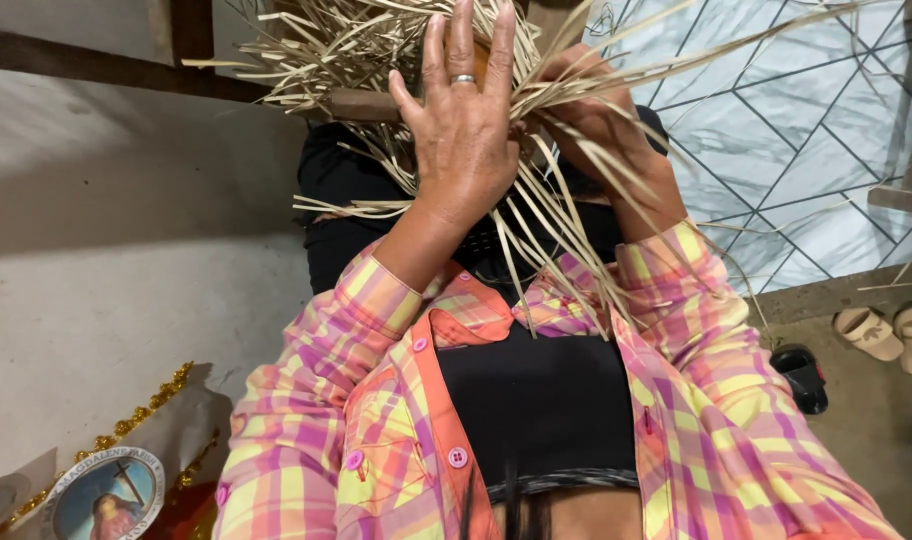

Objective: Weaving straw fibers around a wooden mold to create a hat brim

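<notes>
Left hand is spread flat with fingers splayed, ring on one finger, pressing against a bundle of dried straw strips up over the lap, not really gripping anything. Right hand is tucked into the strips just beside it, fingers curled around a few strands. Loose ends fan out over the plaid shirt, and a pair of sandals sits on the floor well off to the side.
</notes>
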